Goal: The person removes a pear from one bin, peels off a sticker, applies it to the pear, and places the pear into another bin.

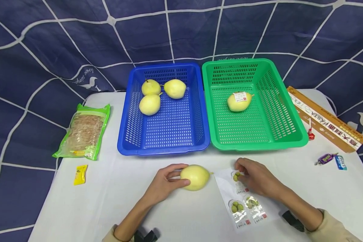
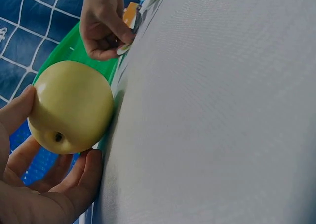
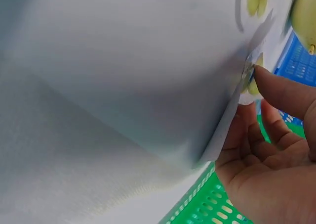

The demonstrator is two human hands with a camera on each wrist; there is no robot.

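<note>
A pale yellow pear (image 1: 195, 177) lies on the white table in the head view, its stem pointing right. My left hand (image 1: 166, 183) holds it from the left, thumb on one side and fingers on the other. Just right of the pear is a white sheet of stickers (image 1: 225, 190) printed with green fruit. At the sheet's top, my right hand (image 1: 260, 178) pinches one sticker (image 1: 242, 189) between thumb and fingers. In the right wrist view the sheet's edge (image 3: 217, 140) curls up beside the fingers. Two other stickers (image 1: 240, 215) lie lower on the sheet.
Behind the hands stand a blue basket (image 1: 163, 152) with three pears (image 1: 149, 105) and a green basket (image 1: 257, 146) with one labelled pear (image 1: 239, 105). Bagged food (image 1: 84, 131) and a yellow packet (image 1: 80, 174) lie left; a pasta box (image 1: 326, 119) and small candies (image 1: 325, 159) lie right.
</note>
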